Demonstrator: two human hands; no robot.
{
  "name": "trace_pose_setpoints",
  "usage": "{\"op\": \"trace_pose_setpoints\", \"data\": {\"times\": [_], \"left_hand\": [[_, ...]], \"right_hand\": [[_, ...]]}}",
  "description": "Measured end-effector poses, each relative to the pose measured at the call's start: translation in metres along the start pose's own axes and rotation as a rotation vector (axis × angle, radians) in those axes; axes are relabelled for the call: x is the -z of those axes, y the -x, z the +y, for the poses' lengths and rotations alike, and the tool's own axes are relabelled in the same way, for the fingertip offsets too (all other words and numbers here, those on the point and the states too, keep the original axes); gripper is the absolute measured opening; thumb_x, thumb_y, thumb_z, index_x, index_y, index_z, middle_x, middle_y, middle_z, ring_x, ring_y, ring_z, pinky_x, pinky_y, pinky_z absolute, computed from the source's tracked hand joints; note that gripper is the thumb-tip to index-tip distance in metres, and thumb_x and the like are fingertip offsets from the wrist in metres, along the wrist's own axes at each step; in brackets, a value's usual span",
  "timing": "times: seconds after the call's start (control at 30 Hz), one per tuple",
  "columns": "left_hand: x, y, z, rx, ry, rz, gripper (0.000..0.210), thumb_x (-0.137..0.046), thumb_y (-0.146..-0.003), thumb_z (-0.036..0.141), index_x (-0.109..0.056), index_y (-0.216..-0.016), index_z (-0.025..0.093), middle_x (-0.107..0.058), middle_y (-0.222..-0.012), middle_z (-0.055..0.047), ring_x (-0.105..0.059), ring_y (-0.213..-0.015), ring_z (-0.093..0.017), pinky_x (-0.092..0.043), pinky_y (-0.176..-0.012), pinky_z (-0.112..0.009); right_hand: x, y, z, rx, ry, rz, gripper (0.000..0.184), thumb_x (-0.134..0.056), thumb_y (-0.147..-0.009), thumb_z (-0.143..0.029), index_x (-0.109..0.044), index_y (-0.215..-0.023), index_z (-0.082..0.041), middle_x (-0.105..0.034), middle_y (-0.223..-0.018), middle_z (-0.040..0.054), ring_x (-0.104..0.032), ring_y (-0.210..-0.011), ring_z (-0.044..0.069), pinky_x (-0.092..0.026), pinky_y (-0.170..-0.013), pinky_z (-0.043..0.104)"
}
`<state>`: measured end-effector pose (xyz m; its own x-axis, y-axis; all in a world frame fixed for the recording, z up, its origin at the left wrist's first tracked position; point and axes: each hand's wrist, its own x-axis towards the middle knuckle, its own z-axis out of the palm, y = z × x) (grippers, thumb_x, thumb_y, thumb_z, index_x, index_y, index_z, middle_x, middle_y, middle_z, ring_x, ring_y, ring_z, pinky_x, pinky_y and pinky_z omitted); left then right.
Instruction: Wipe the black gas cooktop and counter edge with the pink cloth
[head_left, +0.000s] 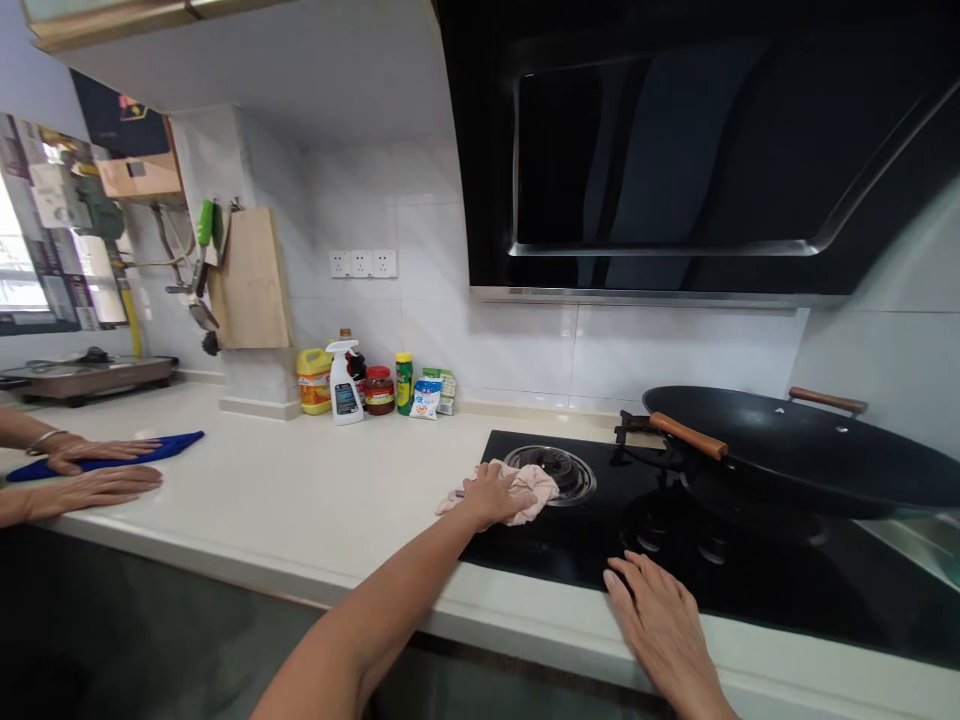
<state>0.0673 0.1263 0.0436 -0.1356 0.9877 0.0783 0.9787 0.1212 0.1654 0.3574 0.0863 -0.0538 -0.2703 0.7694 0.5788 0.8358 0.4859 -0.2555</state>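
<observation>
My left hand [491, 497] presses a pale pink cloth [534, 500] onto the left side of the black gas stove [525, 548], its fingers curled over the fabric. The cloth overlaps the near edge of the left burner [576, 478], and part of it reaches the white counter [360, 510]. With fingers stretched out and nothing in it, my right hand [664, 625] rests at the stove's front edge, close to the knobs [712, 550]. A large black wok [787, 440] with wooden handles sits over the right burner.
At the far left, another person's hands [94, 490] lie on a blue cloth [176, 443]. A spray bottle [345, 385], a red-lidded jar [379, 390] and several packages stand along the wall. A cutting board [251, 280] hangs there. The range hood [660, 150] overhangs the stove.
</observation>
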Motion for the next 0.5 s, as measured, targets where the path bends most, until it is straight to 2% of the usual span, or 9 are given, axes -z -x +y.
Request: {"op": "trace_pose_setpoints", "data": {"times": [0.1,0.23,0.37,0.5], "left_hand": [[0.003,0.021,0.0,-0.046,-0.01,-0.06,0.084,-0.036,-0.081,0.087,-0.046,-0.151,0.041,-0.028,-0.167,-0.008,-0.022,-0.152,-0.041,-0.03,-0.112,-0.07],[0.01,0.059,-0.002,-0.124,-0.048,-0.069,0.08,-0.039,-0.084,0.084,-0.049,-0.149,0.039,-0.024,-0.17,-0.008,-0.018,-0.155,-0.04,-0.025,-0.115,-0.07],[0.008,0.107,-0.013,-0.241,-0.072,-0.092,0.093,-0.045,-0.078,0.089,-0.042,-0.155,0.037,-0.02,-0.171,-0.011,-0.014,-0.155,-0.044,-0.024,-0.114,-0.074],[-0.004,0.153,-0.026,-0.287,-0.045,-0.007,0.083,-0.055,-0.081,0.081,-0.043,-0.153,0.043,-0.021,-0.171,-0.008,-0.02,-0.154,-0.045,-0.027,-0.114,-0.07]], "right_hand": [[-0.003,0.001,0.002,-0.001,0.009,0.001,0.058,-0.028,-0.101,-0.058,-0.072,-0.121,-0.026,-0.065,-0.135,0.0094,-0.055,-0.131,0.029,-0.038,-0.111,0.052],[-0.007,0.003,0.002,0.0,0.022,0.012,0.06,-0.026,-0.101,-0.059,-0.072,-0.122,-0.025,-0.065,-0.136,0.0098,-0.054,-0.131,0.03,-0.036,-0.113,0.052],[-0.011,0.004,0.004,0.013,0.039,0.02,0.06,-0.028,-0.1,-0.06,-0.071,-0.122,-0.025,-0.064,-0.137,0.0097,-0.054,-0.132,0.03,-0.035,-0.114,0.052],[-0.012,0.006,0.006,0.025,0.05,0.033,0.06,-0.028,-0.1,-0.061,-0.071,-0.123,-0.025,-0.064,-0.138,0.0094,-0.053,-0.134,0.03,-0.033,-0.116,0.053]]}}
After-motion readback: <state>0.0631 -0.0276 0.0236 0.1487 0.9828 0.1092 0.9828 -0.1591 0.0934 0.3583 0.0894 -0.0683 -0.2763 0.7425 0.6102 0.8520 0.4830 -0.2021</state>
